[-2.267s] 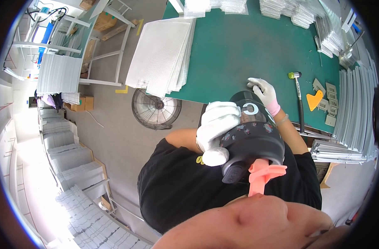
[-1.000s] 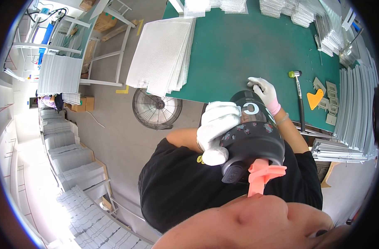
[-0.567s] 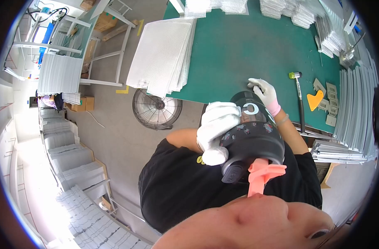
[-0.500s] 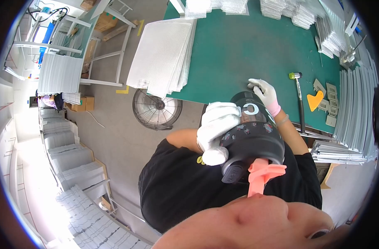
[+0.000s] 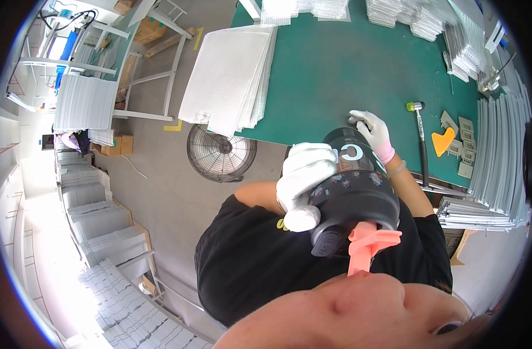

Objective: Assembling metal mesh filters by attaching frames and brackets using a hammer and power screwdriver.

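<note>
My left hand (image 5: 304, 174), in a white glove, is wrapped around a black drinking bottle (image 5: 359, 192) held up close to my face. The bottle's pink spout (image 5: 368, 247) points toward my mouth at the lower edge. My right hand (image 5: 372, 129), in a white glove with a pink cuff, rests with bent fingers on the near edge of the green table (image 5: 347, 64) just behind the bottle. I see nothing in it.
A stack of white mesh sheets (image 5: 231, 78) overhangs the table's left end, with a round wire fan (image 5: 221, 153) on the floor below. A mallet (image 5: 418, 134) and an orange scraper (image 5: 442, 141) lie right of my hand. White panel stacks (image 5: 499, 163) line the right side.
</note>
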Demonstrator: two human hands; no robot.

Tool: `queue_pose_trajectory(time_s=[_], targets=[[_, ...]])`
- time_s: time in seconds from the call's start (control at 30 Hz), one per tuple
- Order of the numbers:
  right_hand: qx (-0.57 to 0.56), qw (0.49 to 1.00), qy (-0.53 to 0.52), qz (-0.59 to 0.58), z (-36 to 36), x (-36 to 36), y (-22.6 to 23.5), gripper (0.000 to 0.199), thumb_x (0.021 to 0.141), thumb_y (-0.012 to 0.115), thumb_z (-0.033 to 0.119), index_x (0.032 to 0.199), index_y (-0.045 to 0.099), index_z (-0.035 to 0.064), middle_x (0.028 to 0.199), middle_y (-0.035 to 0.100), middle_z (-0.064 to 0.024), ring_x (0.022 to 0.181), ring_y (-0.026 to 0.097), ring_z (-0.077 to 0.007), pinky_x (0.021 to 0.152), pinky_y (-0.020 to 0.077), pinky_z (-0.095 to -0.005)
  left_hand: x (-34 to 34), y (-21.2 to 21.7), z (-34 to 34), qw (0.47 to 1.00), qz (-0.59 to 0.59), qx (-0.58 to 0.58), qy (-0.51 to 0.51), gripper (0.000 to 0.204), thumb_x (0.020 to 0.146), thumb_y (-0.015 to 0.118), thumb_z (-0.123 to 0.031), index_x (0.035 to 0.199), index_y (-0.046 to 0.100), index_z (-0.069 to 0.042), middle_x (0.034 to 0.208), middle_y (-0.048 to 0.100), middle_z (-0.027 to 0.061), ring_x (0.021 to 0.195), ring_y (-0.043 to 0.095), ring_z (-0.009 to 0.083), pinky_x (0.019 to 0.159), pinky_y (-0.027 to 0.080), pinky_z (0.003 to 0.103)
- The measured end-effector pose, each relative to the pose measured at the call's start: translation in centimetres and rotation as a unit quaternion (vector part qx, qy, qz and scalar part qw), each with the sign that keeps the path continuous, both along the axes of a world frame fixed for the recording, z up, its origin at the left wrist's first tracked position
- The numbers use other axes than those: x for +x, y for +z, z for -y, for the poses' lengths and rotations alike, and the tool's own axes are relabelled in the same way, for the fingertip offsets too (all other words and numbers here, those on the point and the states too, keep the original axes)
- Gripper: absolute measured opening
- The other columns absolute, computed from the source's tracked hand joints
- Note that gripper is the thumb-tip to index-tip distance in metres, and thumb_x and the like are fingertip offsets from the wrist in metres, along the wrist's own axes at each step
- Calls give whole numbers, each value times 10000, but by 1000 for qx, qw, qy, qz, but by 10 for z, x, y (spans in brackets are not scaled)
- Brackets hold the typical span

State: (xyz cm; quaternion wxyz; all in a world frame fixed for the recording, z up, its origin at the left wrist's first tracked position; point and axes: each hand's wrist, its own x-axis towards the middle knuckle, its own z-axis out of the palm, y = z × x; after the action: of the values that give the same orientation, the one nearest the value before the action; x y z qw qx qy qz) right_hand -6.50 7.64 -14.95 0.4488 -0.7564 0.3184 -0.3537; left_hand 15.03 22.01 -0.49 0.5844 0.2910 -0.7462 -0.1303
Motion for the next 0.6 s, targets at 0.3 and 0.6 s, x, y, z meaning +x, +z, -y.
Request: queue_pose_trajectory(time_s=[0.3, 0.6], targets=[[165, 986, 18, 15, 17, -4, 11, 339, 938, 485, 23, 1244, 627, -16, 1057, 714, -97, 987, 663, -160, 921, 503, -291, -5, 0, 4, 1000, -24, -15, -2, 717, 841, 602, -529, 1129, 632, 127, 1098, 647, 300, 979, 630, 445, 887, 467, 527], [-89, 989, 117, 4, 14, 23, 181, 344, 913, 521, 23, 1238, 633, 0, 1057, 710, -126, 956, 672, -213, 893, 513, -323, -36, 2, 7, 982, -176, -70, 0, 667, 809, 608, -467, 1123, 633, 121, 1069, 660, 288, 937, 640, 444, 856, 485, 527]])
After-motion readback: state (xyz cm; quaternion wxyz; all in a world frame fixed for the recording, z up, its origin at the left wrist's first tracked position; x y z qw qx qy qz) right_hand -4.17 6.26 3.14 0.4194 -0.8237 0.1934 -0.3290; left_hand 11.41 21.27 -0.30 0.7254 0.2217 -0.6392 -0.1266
